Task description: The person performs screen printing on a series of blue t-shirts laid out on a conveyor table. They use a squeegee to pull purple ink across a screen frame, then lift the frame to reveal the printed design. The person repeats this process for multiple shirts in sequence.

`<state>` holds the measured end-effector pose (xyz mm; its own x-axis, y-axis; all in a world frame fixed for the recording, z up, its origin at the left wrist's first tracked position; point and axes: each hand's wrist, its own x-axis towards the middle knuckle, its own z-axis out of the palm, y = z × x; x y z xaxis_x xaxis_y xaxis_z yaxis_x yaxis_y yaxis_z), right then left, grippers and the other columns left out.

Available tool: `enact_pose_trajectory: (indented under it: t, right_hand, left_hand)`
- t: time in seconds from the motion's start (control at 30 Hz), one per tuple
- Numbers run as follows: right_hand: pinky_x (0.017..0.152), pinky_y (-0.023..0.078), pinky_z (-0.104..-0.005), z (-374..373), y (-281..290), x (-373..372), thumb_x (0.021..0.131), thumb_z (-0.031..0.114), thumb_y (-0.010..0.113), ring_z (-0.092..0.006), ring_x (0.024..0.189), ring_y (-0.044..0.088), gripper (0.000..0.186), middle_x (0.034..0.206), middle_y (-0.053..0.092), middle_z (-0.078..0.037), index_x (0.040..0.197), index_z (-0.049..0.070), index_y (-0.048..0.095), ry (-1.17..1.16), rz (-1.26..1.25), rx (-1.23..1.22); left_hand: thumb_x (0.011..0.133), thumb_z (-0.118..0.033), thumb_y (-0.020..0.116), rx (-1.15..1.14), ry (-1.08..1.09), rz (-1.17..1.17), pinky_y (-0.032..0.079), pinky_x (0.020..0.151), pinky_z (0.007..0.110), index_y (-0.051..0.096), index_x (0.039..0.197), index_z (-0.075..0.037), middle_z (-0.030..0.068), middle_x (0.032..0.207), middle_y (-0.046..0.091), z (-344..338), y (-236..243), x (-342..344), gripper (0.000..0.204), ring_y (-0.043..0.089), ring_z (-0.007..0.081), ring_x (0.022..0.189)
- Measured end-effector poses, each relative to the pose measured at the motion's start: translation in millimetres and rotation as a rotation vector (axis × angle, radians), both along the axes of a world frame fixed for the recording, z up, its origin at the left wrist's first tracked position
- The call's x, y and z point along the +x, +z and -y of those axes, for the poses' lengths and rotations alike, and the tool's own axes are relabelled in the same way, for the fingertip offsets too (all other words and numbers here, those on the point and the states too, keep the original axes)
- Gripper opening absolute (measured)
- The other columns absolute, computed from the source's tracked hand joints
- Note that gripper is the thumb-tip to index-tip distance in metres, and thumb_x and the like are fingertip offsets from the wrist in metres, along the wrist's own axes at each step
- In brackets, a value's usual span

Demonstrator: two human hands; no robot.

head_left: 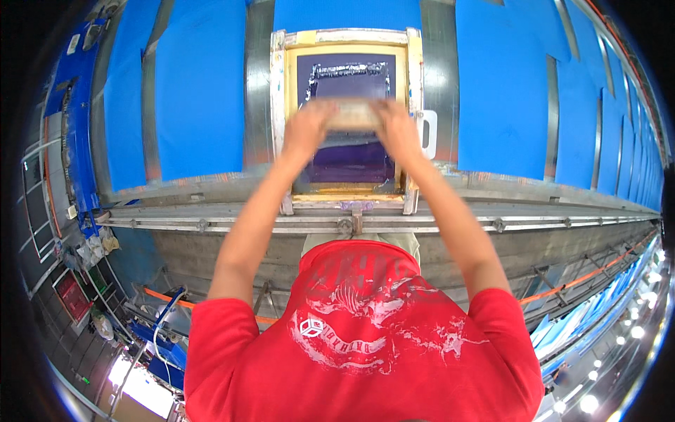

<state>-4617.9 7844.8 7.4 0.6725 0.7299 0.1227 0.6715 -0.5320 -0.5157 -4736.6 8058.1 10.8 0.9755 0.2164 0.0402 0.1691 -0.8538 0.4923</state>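
My left hand [308,128] and my right hand [399,130] grip the two ends of a pale squeegee [354,114], slightly smeared by motion. It lies across a screen printing frame [278,91] with worn, whitish outer bars and a yellowish inner border. Inside the frame is dark purple mesh [351,165], glossier on the near side of the squeegee. Beyond my hands, a dark and white speckled band of ink [349,69] runs along the mesh's far side. The squeegee's lower edge is blurred, so its contact with the mesh is hard to make out.
Blue sheets [200,91] lie in a row on the long table, with metal strips [441,91] between them. A white handle-like piece [427,133] sits at the frame's right side. Along the table's near edge runs a metal rail [527,224], close to my body.
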Motion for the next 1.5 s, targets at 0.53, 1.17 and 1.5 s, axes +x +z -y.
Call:
enact_pose_trajectory:
  t: [0.53, 1.17, 1.5]
  right_hand:
    - [0.099, 0.050, -0.0428, 53, -7, -74, 0.072, 0.006, 0.081, -0.0351, 0.115, 0.060, 0.049, 0.124, 0.063, -0.014, 0.119, 0.004, 0.070, 0.005, -0.222, 0.157]
    - [0.082, 0.052, -0.0450, 34, 22, 26, 0.098, 0.030, 0.065, -0.0392, 0.089, 0.070, 0.029, 0.096, 0.073, -0.023, 0.105, 0.003, 0.074, -0.695, -0.196, 0.326]
    - [0.067, 0.049, -0.0367, -179, 7, -111, 0.102, 0.025, 0.062, -0.0182, 0.069, 0.059, 0.025, 0.083, 0.071, -0.013, 0.108, 0.002, 0.072, -0.563, -0.279, 0.497]
  left_hand:
    - [0.073, 0.007, 0.068, -0.031, -0.052, -0.016, 0.053, 0.100, 0.039, 0.074, 0.118, -0.017, 0.0059, 0.127, 0.070, 46, -8, -70, 0.052, 0.066, 0.0267, 0.118]
    - [0.073, 0.010, 0.066, -0.060, -0.061, 0.130, 0.040, 0.117, 0.044, 0.062, 0.137, -0.016, 0.0043, 0.146, 0.058, 44, -1, -120, 0.069, 0.052, 0.0282, 0.136]
    - [0.071, 0.007, 0.063, -0.041, 0.003, 0.089, 0.041, 0.114, 0.045, 0.063, 0.134, -0.012, 0.0057, 0.141, 0.061, -140, 25, -258, 0.066, 0.054, 0.0285, 0.134]
